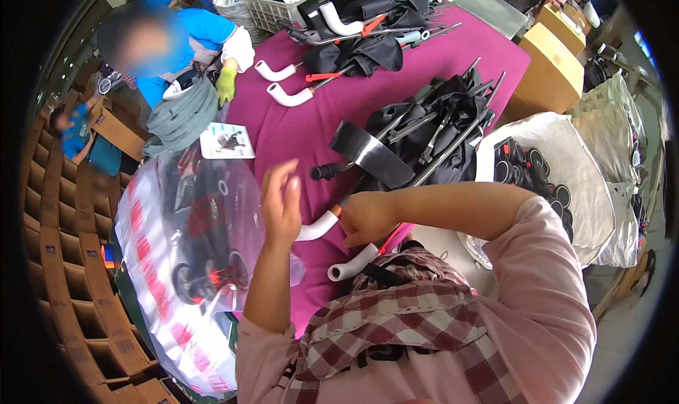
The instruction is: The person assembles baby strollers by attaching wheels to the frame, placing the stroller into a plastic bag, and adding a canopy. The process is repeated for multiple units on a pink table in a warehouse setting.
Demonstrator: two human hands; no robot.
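The bent white plastic handle (318, 228) lay between the two hands, closer to the right one.
The folded black cloth and metal frame (453, 125) was on the purple cloth-covered counter (290, 141), its long way running from the near edge toward the far right corner. The handle was at its near end, just left of the right hand (369, 219). That hand was curled up; I couldn't tell what it gripped. The left hand (281, 206) was up, fingers loose, with nothing seen in it.
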